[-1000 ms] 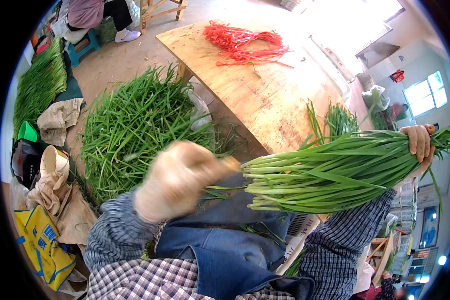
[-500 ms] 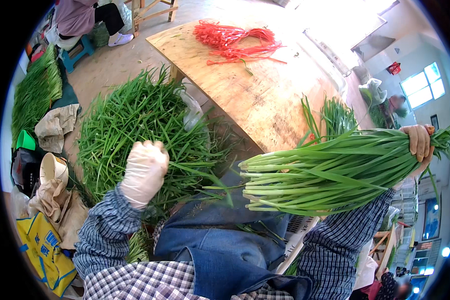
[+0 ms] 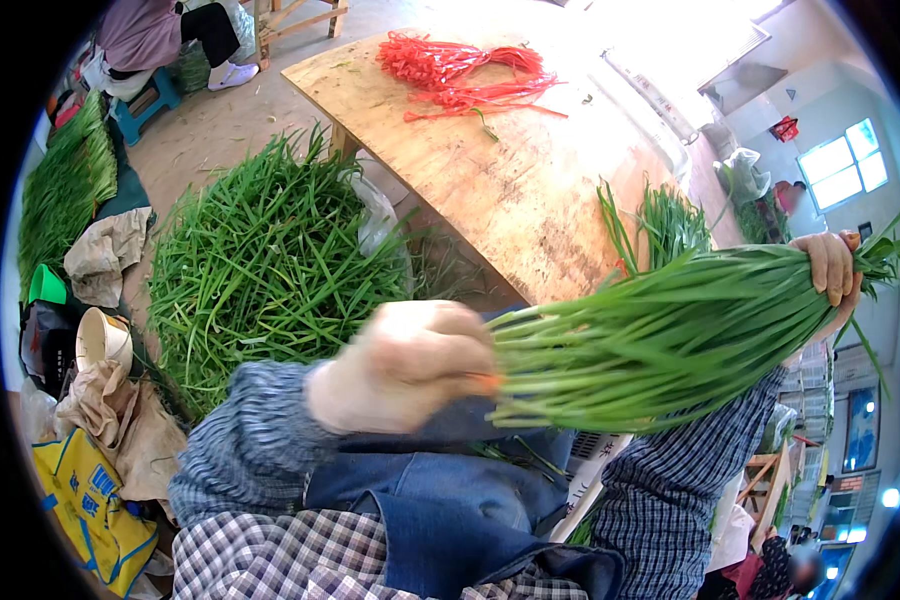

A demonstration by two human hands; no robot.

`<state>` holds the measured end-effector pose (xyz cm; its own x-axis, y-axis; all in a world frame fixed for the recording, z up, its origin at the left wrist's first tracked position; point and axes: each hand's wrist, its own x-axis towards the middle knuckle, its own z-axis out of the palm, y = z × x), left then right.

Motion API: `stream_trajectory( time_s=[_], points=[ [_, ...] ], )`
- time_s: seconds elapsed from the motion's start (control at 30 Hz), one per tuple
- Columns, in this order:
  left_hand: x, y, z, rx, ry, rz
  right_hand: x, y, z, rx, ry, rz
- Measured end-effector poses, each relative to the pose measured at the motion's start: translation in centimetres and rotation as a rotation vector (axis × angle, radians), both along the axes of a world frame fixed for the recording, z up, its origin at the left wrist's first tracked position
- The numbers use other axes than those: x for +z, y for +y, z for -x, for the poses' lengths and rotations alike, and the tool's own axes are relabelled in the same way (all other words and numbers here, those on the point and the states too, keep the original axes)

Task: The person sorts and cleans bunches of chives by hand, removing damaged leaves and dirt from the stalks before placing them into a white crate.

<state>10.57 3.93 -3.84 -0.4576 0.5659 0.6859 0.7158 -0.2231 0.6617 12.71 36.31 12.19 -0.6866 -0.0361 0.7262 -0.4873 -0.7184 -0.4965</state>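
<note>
My right hand (image 3: pixel 828 268), gloved, is closed round the leafy end of a large bunch of garlic chives (image 3: pixel 660 340). The bunch lies nearly level, its pale stalk ends pointing left toward my body's middle. At those ends is my left hand (image 3: pixel 410 360) in a pale glove, blurred, its fingers curled in. An orange spot shows at its fingertips. Whether it grips any stalks I cannot make out. Beyond it, to the left, a big heap of loose green chives (image 3: pixel 260 270) rests low beside the table.
A wooden table (image 3: pixel 450 170) carries a bundle of red ties (image 3: pixel 460 70) and more chives (image 3: pixel 670 225) at its right edge. On the left are a cream bucket (image 3: pixel 103 338), cloths and a yellow bag (image 3: pixel 95 510). A person sits at the far left by a blue stool (image 3: pixel 145 108).
My left hand has swung right and slightly down from over the heap to the stalk ends of the bunch. My right hand keeps its hold, almost in place.
</note>
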Motion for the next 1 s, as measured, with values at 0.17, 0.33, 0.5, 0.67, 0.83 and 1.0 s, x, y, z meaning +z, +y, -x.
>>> stream_trajectory(
  time_s=[0.17,0.33,0.5,0.67,0.83,1.0],
  points=[
    [-0.1,-2.8,0.3,0.196,-0.193,0.046,-0.7,1.1,0.6,-0.043,-0.023,0.020],
    [2.9,2.7,-0.6,0.313,0.107,0.040,-1.0,-0.5,1.4,-0.005,-0.024,0.006],
    [1.6,5.6,-0.6,0.163,-0.156,-0.195,-1.2,-1.5,1.3,-0.050,-0.073,0.045],
    [1.7,3.4,-0.5,-0.177,-0.882,-0.295,-1.6,-0.7,1.4,0.030,-0.174,0.035],
    [-0.8,-3.4,1.8,-0.291,-0.796,-0.166,-0.5,0.9,1.9,-0.127,-0.477,-0.032],
    [-4.7,-10.4,2.2,0.788,-0.023,0.866,-1.0,1.1,4.2,-0.706,-0.589,-0.124]
  ],
)
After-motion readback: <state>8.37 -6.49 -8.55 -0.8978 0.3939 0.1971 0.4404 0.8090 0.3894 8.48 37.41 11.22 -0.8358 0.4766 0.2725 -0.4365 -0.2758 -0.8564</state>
